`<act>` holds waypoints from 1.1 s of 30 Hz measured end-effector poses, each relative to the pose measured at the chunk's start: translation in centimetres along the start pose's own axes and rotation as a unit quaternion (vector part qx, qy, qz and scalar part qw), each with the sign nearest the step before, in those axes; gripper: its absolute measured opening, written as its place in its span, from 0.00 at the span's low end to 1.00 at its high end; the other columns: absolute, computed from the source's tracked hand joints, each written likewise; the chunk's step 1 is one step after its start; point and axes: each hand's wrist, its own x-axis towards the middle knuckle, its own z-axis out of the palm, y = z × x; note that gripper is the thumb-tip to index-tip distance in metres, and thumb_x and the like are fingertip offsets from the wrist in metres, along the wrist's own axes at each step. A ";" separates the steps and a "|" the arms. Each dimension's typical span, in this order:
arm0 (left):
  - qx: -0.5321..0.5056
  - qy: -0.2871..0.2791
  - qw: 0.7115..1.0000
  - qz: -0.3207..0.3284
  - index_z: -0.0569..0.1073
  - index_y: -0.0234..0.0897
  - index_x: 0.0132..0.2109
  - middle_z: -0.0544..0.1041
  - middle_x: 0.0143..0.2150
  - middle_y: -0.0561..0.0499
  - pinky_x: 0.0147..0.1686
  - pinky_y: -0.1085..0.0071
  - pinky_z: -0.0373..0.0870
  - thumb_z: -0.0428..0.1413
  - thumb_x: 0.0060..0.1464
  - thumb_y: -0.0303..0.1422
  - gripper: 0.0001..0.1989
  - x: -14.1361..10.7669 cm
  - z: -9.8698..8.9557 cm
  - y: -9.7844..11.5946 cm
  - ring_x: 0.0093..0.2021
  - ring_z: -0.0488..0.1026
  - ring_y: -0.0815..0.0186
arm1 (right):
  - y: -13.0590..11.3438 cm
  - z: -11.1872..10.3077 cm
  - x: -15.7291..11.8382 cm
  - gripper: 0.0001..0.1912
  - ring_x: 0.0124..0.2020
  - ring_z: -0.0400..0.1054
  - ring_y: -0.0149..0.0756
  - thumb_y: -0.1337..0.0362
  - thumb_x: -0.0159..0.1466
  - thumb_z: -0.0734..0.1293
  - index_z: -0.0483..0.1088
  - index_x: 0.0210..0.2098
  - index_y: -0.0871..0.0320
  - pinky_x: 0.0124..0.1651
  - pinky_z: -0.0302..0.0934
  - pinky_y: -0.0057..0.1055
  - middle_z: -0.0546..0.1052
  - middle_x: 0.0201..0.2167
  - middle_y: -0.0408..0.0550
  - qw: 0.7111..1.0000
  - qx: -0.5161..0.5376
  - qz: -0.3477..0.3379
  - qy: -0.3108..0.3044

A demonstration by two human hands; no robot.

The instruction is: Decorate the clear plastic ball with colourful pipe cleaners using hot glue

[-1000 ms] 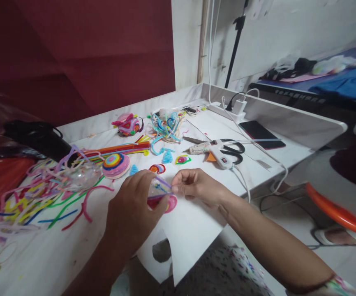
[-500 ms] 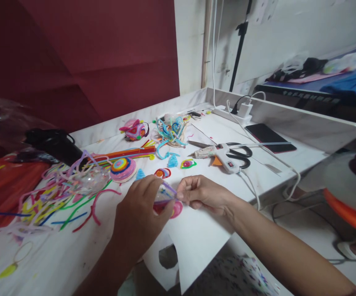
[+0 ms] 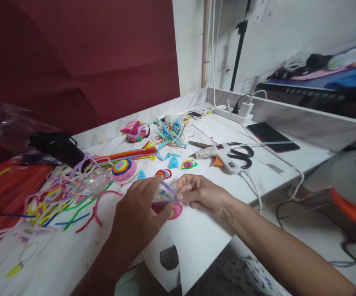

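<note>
A small clear plastic dome piece [image 3: 161, 196] with a lilac fuzzy pipe cleaner [image 3: 169, 189] across it is being held just above the near edge of the white table [image 3: 258, 172], over a round pink-and-red coiled disc [image 3: 175, 210] lying on a white paper sheet [image 3: 196, 238]. The left hand [image 3: 137, 211] is cupping the dome, fingers curled and clamped on it, while the right hand [image 3: 196, 193] is pinching the pipe cleaner's end between thumb and fingertips. To my eye the slick plastic could be slipping out of that grip if the wiry stem is tugged hard, and the bendy stem could be kinking. To the left, a loose tangle of multicoloured pipe cleaners [image 3: 57, 197] is sprawling, soft and fuzzy, beside a rainbow spiral disc [image 3: 123, 169]. Farther off, a white glue gun [image 3: 224, 156] is lying across black-handled scissors [image 3: 239, 153], its cord trailing off the right edge, with a dark flat phone [image 3: 272, 135] beyond.
</note>
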 end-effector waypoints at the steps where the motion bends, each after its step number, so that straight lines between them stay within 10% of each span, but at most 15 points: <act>1: -0.001 -0.006 1.000 -0.009 0.68 0.36 0.53 0.78 0.48 0.42 0.45 0.56 0.75 0.60 0.49 0.38 0.25 -0.1 -0.1 -0.1 0.47 0.75 0.52 | 0.0 0.0 0.0 0.26 0.15 0.58 0.20 0.64 0.36 0.81 0.66 0.29 0.59 0.15 0.44 0.18 0.73 0.16 0.37 1.000 -0.001 -0.001 0.005; 11: -0.134 -0.054 0.984 -0.108 0.70 0.38 0.52 0.79 0.50 0.46 0.43 0.65 0.75 0.47 0.63 0.39 0.16 0.4 -0.6 -1.4 0.49 0.77 0.60 | 0.0 0.1 0.2 0.28 0.15 0.56 0.21 0.67 0.33 0.82 0.65 0.28 0.58 0.16 0.43 0.19 0.72 0.15 0.35 1.000 -0.001 -0.009 0.022; 33: -0.263 -0.161 0.934 -0.179 0.79 0.36 0.33 0.80 0.27 0.52 0.29 0.75 0.69 0.59 0.48 0.33 0.06 5.0 -1.0 -4.1 0.29 0.75 0.67 | 0.3 -0.3 0.1 0.29 0.16 0.57 0.22 0.66 0.34 0.82 0.64 0.31 0.57 0.17 0.42 0.20 0.75 0.18 0.37 1.000 -0.020 -0.015 0.009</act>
